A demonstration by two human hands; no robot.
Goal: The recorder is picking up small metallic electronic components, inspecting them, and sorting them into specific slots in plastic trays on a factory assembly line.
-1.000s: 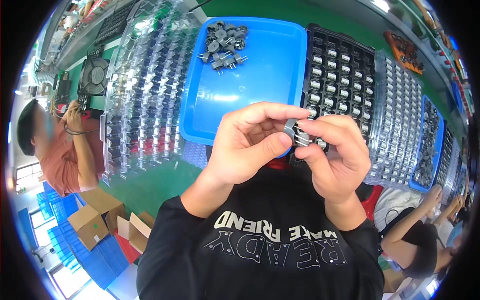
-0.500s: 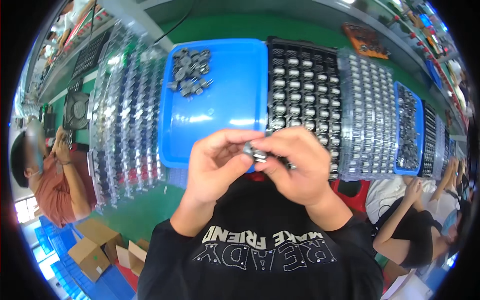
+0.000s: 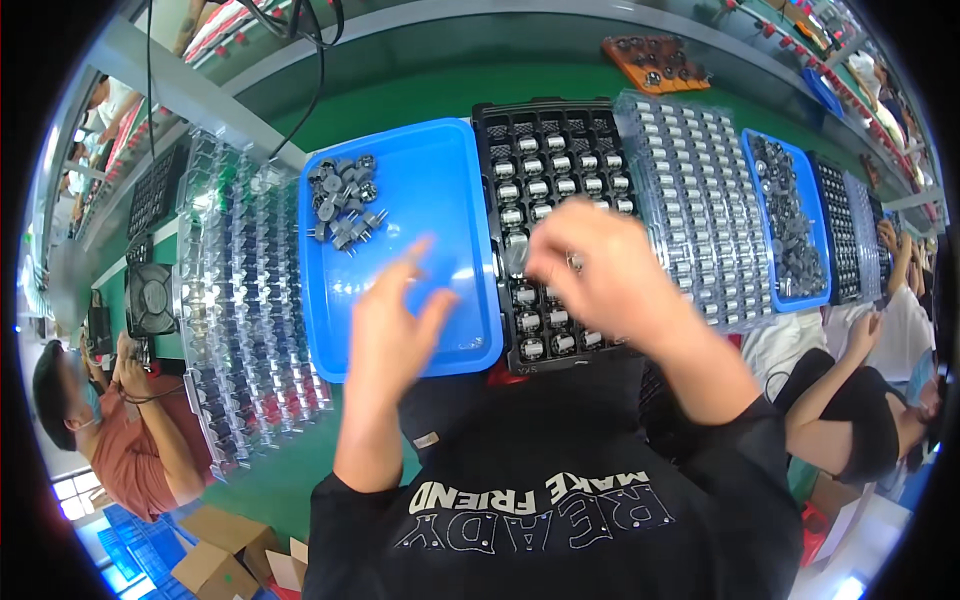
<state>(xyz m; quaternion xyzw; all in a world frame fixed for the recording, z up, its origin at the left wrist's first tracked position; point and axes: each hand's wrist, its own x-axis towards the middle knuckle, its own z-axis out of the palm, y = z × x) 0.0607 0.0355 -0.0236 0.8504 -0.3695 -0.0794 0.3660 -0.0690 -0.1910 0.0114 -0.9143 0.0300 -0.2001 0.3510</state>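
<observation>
Head view: one workstation, seen from above.
Left hand [image 3: 392,318]: blurred, fingers spread apart and holding nothing, over the blue tray [image 3: 455,330].
Right hand [image 3: 598,268]: curled over the black compartment tray [image 3: 545,130]; its grip seems pinched on a small metal part [image 3: 574,262], though blur hides how firmly.
Loose parts [image 3: 343,203]: heaped in the blue tray's far corner, probably within easy reach.
Surface [image 3: 400,95]: green.
</observation>
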